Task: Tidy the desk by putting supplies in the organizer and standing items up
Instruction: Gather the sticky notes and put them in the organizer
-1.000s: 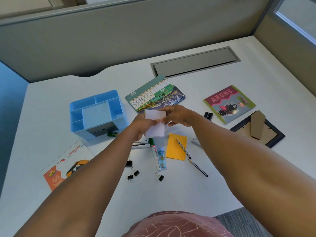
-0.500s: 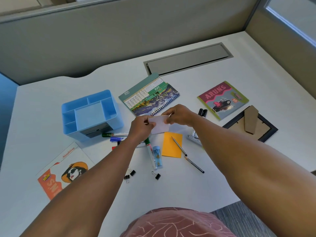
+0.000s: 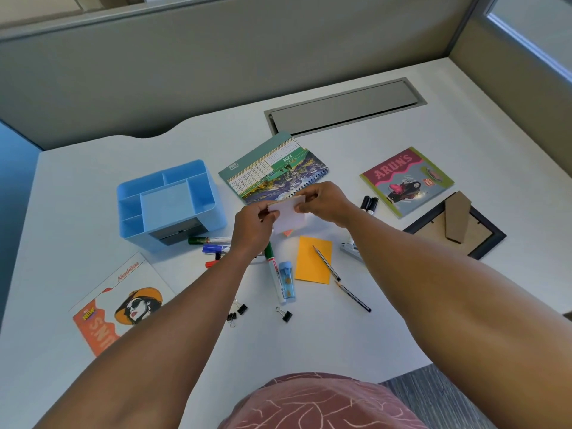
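Observation:
My left hand (image 3: 252,226) and my right hand (image 3: 323,201) both pinch a small white note pad (image 3: 289,213) above the desk, one on each side. The blue organizer (image 3: 168,205) stands to the left with its compartments showing nothing inside. Below my hands lie several markers (image 3: 210,247), a green-capped marker (image 3: 274,272), a blue lead case (image 3: 287,281), an orange sticky pad (image 3: 313,264), two pencils (image 3: 326,263) and several black binder clips (image 3: 286,314). A desk calendar (image 3: 274,170) lies flat behind my hands.
A picture frame (image 3: 455,226) lies face down at right, beside a booklet (image 3: 407,181) and two black markers (image 3: 369,204). A card (image 3: 119,305) lies at front left. A stapler (image 3: 349,249) is partly hidden under my right arm. A grey cable hatch (image 3: 345,106) sits at the back.
Both hands have turned the white pad from upright to a flatter, sideways hold. The view has shifted slightly left; nothing on the desk moved.

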{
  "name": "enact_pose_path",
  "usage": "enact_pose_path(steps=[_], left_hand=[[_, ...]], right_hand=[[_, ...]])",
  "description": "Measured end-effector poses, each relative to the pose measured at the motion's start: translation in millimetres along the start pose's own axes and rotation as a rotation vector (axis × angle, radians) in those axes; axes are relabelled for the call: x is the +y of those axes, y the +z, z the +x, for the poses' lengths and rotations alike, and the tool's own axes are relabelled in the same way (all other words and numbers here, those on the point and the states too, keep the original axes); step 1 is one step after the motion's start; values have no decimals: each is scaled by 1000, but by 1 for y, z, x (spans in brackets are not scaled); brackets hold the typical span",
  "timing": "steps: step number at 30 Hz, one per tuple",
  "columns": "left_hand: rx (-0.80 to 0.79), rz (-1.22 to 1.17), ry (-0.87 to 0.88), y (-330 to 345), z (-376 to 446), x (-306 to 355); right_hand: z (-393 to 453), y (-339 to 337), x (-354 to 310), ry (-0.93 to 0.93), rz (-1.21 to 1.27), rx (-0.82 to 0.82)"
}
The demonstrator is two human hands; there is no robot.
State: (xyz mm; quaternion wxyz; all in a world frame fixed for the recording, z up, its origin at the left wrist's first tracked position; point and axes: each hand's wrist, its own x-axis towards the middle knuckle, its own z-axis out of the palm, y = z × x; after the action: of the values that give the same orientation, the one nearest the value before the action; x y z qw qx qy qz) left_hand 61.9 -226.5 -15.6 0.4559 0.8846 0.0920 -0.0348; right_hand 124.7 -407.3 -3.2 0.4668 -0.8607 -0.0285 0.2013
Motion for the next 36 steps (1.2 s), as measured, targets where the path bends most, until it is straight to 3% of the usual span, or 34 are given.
enact_pose_path(steps=[6,14,20,36], left_hand=[[32,-45,-6,-4,5,1],[-14,-15,-71,0,7,-6],[12,3,-68,-7,9,-5],[261,-230,64,-112,40,5]], right_hand=[[3,2,-4,-31,53,16],[6,5,0,-54,-53,-46],[10,9,-4,-122,-67,39],[49,35,-111,-358,104,178]])
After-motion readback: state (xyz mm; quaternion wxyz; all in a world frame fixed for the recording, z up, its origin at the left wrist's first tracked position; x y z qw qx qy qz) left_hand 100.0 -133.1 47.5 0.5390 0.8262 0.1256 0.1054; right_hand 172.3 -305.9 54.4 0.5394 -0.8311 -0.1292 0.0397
